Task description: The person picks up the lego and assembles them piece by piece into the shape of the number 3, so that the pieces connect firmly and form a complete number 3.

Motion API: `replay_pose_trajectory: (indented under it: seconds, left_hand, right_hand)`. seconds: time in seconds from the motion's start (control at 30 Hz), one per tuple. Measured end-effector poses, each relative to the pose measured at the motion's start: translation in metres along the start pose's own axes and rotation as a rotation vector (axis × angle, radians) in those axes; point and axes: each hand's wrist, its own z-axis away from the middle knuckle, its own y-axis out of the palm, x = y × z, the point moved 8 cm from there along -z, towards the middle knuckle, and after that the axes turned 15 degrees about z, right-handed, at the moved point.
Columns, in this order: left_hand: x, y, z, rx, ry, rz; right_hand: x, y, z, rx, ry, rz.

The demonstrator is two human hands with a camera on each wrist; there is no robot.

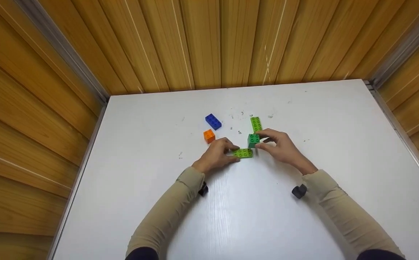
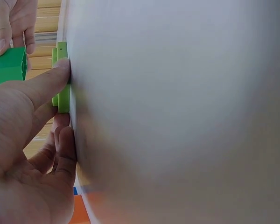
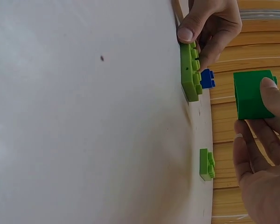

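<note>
My left hand [image 1: 217, 154] pinches a flat light-green brick [image 1: 244, 153] by its left end, thumb on the near side, as it lies on the table. In my right hand [image 1: 279, 147] is a taller dark-green brick [image 1: 253, 140], gripped between thumb and fingers with its studs up. The right wrist view shows this dark-green brick [image 3: 252, 94] raised off the table, apart from the light-green brick [image 3: 190, 74]. From the left wrist, the dark-green brick [image 2: 9, 66] appears beyond the left thumb.
Just beyond my left hand sits an orange brick [image 1: 209, 136], with a blue brick [image 1: 213, 121] farther back. Another flat light-green brick [image 1: 256, 124] lies behind my right fingers. Wood-patterned walls [image 1: 209, 43] enclose the white table [image 1: 151, 119] at the back and sides.
</note>
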Motion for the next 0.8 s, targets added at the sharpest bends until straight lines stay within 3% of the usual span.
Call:
replay_pose_trajectory:
  seconds: [0.8]
  left_hand:
    - [0.005, 0.0, -0.002, -0.01, -0.007, 0.0]
  right_hand:
    - [0.0, 0.019, 0.003, 0.054, -0.023, 0.021]
